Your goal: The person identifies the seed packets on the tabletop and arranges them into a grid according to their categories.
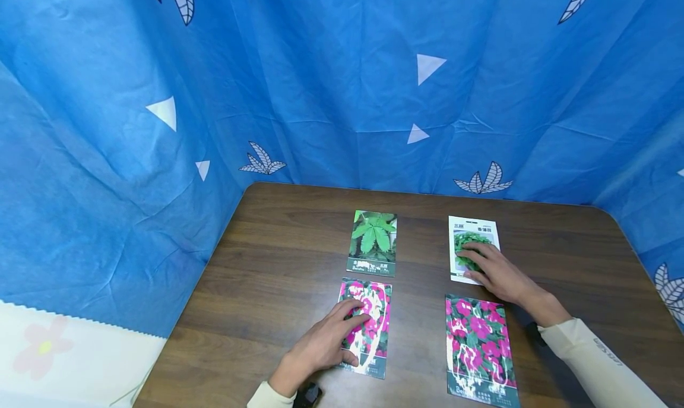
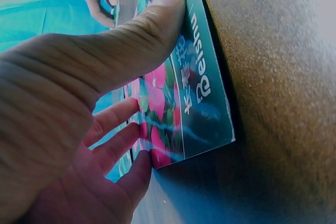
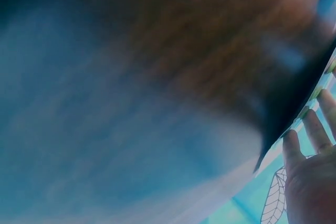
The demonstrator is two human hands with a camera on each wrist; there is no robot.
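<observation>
My left hand [image 1: 325, 341] rests on a glossy seed packet with pink flowers [image 1: 378, 331], low in the middle of the head view. In the left wrist view the thumb lies on its dark green lettered end, and the extended fingers [image 2: 118, 121] touch its flower picture. To the right, my right hand [image 1: 501, 276] rests its fingertips on a white seed packet with a green leaf picture [image 1: 465, 225]. The right wrist view is mostly dark and blurred, with extended fingers [image 3: 315, 129] at its right edge.
A second pink-flower seed packet [image 1: 481, 342] lies below the right hand. Beyond the left hand is a seed packet with a green leaf photo [image 1: 372, 239]. All lie apart on a brown wooden table [image 1: 267, 242], bordered by a blue curtain [image 1: 320, 87].
</observation>
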